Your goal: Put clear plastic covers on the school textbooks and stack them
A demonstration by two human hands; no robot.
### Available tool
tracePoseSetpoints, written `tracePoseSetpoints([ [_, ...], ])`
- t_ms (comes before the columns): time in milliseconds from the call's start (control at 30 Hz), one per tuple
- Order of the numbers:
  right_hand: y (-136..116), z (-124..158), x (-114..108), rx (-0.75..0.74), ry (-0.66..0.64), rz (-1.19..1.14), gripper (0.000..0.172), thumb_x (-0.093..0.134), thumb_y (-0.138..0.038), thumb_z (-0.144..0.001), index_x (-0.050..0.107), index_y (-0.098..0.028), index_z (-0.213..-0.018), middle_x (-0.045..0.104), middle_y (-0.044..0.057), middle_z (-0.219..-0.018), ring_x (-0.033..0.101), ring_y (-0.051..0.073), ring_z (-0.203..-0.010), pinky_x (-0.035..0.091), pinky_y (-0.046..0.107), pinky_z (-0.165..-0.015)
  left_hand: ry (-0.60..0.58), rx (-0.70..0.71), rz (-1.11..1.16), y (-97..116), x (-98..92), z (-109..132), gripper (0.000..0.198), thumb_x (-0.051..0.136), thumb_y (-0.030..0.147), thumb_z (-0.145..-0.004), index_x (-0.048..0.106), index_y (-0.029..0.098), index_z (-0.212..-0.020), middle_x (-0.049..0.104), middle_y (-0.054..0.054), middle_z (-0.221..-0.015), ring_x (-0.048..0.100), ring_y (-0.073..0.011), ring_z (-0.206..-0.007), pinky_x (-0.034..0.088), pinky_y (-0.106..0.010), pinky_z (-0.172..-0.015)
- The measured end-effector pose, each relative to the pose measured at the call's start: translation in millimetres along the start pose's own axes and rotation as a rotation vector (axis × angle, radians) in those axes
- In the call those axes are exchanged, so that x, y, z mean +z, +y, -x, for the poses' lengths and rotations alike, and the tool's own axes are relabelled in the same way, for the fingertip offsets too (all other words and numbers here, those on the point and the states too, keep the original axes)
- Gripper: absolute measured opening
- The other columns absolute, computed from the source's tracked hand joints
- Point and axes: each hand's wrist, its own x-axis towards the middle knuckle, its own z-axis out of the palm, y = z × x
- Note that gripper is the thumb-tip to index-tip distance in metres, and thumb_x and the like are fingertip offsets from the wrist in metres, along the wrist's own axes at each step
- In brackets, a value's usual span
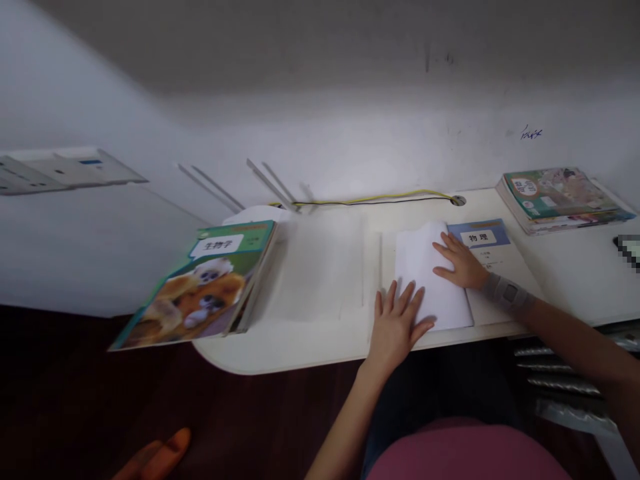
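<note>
Together, left hand [395, 327] and right hand [460, 261] lie flat, grips open, on white paper [423, 257] on tabletop [315, 350], beside physics textbook [477, 235]. Risks: uneven pressure slipping paper; overhanging biology textbook [187, 287] tipping off left edge.

A white speech-bubble label on the green-covered textbook [195, 287] at the left of the counter reads 生物学, above a photo of furry animals. The blue-covered book [477, 238] reads 物理, with smaller print below too blurred to read. The stack of books [560, 200] and the dark scribble [531, 132] on the wall are illegible.
</note>
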Motion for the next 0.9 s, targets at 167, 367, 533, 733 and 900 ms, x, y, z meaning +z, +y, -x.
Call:
tracePoseSetpoints([
  [167,2.1,1.2,-0.1,-0.02,0.033,-0.006,0.059,0.057,-0.042,-0.081,0.048,-0.014,-0.132,0.03,0.015,-0.148,0.021,0.034,-0.137,0.027,0.054,-0.108,-0.064,0.07,-0.003,7.2,-0.2,-6.3,0.062,0.041,0.057,-0.086,0.042,0.022,-0.137,0.048,-0.011,-0.137,0.024,-0.0355,-0.136,0.023,-0.064,-0.104],
  [367,2.5,1.5,-0.3,-0.035,0.107,-0.072,0.059,0.05,-0.048,-0.085,0.048,-0.012,-0.132,0.033,0.017,-0.147,0.025,0.03,-0.137,0.028,0.05,-0.108,-0.109,0.078,-0.017,18.0,0.0,-8.2,0.063,0.034,0.059,-0.087,0.046,0.017,-0.133,0.047,-0.011,-0.138,0.027,-0.0342,-0.135,0.022,-0.066,-0.103],
  [533,0.7,1.4,-2.2,-0.019,0.116,-0.071,0.062,0.044,-0.052,-0.087,0.047,-0.009,-0.132,0.033,0.02,-0.145,0.03,0.03,-0.135,0.029,0.048,-0.108,-0.085,0.001,-0.087,12.1,-1.8,-2.6,0.059,0.036,0.057,-0.088,0.048,0.019,-0.131,0.05,-0.011,-0.136,0.029,-0.0327,-0.135,0.021,-0.065,-0.104],
  [733,-2.5,3.4,-5.0,-0.046,0.002,0.034,0.062,0.044,-0.053,-0.087,0.046,-0.011,-0.132,0.036,0.019,-0.144,0.03,0.03,-0.135,0.027,0.051,-0.107,-0.089,0.008,-0.081,9.2,-8.3,3.2,0.058,0.039,0.057,-0.087,0.05,0.019,-0.129,0.052,-0.012,-0.134,0.034,-0.0321,-0.133,0.022,-0.063,-0.105],
  [900,-7.7,2.6,-7.0,-0.05,-0.054,0.118,0.063,0.044,-0.054,-0.087,0.046,-0.01,-0.133,0.033,0.02,-0.145,0.027,0.031,-0.136,0.026,0.05,-0.108,-0.067,-0.047,-0.055,14.3,-9.2,2.0,0.055,0.042,0.056,-0.086,0.055,0.02,-0.125,0.055,-0.012,-0.13,0.035,-0.0344,-0.132,0.017,-0.065,-0.106],
])
